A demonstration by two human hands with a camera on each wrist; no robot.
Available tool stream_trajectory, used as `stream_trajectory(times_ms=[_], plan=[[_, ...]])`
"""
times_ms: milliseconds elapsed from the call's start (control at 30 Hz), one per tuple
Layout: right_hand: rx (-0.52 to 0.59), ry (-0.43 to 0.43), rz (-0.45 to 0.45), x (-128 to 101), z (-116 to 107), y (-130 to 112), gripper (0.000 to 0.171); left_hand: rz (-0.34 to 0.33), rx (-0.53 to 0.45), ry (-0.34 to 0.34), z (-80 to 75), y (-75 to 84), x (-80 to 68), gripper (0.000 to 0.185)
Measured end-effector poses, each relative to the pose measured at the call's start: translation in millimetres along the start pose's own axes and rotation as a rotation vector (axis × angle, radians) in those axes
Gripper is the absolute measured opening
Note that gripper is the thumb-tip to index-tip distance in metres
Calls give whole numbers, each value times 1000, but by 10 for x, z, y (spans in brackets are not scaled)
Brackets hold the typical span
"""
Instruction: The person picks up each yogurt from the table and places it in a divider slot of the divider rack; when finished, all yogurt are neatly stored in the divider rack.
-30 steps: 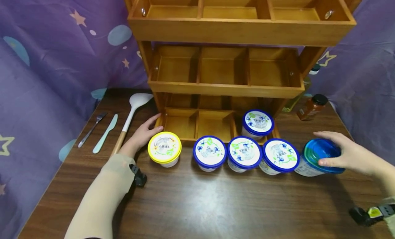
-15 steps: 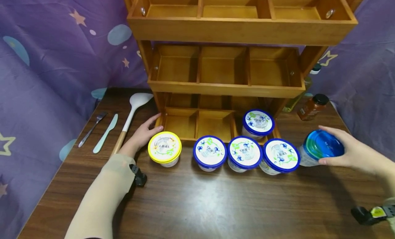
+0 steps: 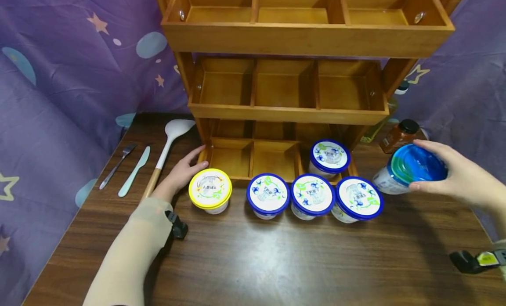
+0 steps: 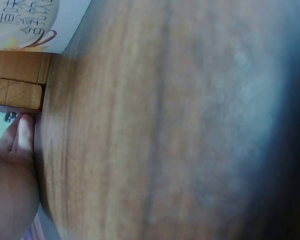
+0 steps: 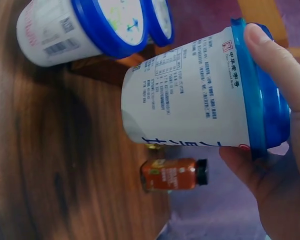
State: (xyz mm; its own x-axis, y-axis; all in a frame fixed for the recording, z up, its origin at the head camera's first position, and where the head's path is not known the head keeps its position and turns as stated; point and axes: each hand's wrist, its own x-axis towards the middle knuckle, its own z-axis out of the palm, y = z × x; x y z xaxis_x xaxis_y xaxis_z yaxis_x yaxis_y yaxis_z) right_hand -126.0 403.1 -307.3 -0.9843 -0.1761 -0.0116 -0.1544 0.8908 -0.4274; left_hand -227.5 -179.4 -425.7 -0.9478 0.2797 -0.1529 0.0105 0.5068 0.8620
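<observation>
My right hand grips a white tub with a clear blue lid by its lid and holds it tilted above the table at the right; in the right wrist view the tub is clear of the wood, my fingers curled over the lid. My left hand rests flat on the table with straight fingers against the left corner of the wooden rack, beside a yellow-lidded tub. Three blue-lidded tubs stand in a row before the rack. Another blue-lidded tub sits in the bottom right compartment.
A fork, a pale green knife and a white spoon with a wooden handle lie at the left. A brown spice jar stands right of the rack, also in the right wrist view. Purple cloth surrounds the table.
My right hand has lifted the blue-lidded tub off the table and carried it up and back, tilting it. The left hand has not moved.
</observation>
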Motion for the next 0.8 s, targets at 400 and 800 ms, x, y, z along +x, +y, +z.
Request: stream_trajectory(times_ms=[400, 800], plan=[[34, 169, -196, 14, -77, -245, 103, 2, 17, 2, 4, 10, -3, 63], [-35, 279, -434, 75, 38, -719, 104, 19, 31, 19, 13, -223, 114, 66]])
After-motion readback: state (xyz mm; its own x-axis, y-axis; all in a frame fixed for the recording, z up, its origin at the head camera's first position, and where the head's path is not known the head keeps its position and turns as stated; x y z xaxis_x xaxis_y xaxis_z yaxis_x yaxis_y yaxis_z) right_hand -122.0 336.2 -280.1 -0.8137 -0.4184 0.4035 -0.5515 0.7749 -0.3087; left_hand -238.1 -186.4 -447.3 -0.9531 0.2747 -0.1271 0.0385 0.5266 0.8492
